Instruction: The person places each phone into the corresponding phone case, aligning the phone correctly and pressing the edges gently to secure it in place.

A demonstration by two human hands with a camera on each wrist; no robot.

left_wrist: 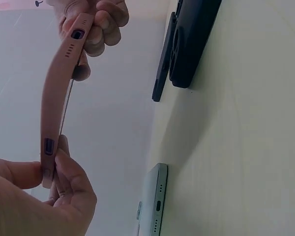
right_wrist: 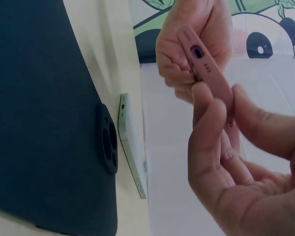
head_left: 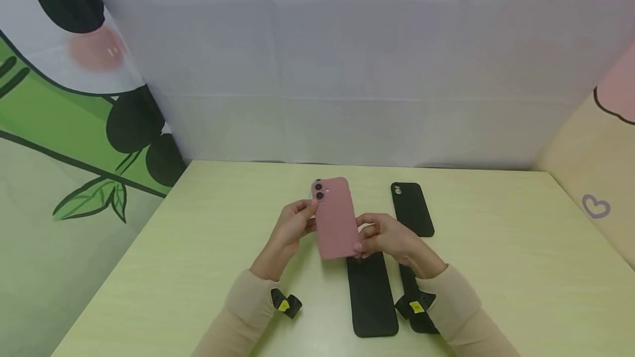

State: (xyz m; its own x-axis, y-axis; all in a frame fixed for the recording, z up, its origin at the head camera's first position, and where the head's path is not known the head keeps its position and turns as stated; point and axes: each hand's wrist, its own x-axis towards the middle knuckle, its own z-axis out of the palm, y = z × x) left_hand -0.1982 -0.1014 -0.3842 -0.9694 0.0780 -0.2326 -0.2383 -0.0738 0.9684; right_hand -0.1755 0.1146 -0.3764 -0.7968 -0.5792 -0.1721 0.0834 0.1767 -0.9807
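A pink phone case [head_left: 338, 222] with two camera lenses at its upper left is held up above the table, its back toward the head view. My left hand [head_left: 292, 225] pinches its left edge near the top between thumb and fingers. At the lower right corner, my right hand [head_left: 389, 238] pinches it the same way. The wrist views show its edge with a port opening; a thin bright line runs along one side in the left wrist view. Whether a phone sits inside, I cannot tell.
A pale green phone [left_wrist: 155, 201] lies behind the pink case, mostly hidden from the head view. Black phone-shaped pieces lie on the right: one [head_left: 373, 299] in front, one [head_left: 413, 209] farther back, another [head_left: 421, 322] partly under the right wrist. A wall stands behind the table [head_left: 198, 247].
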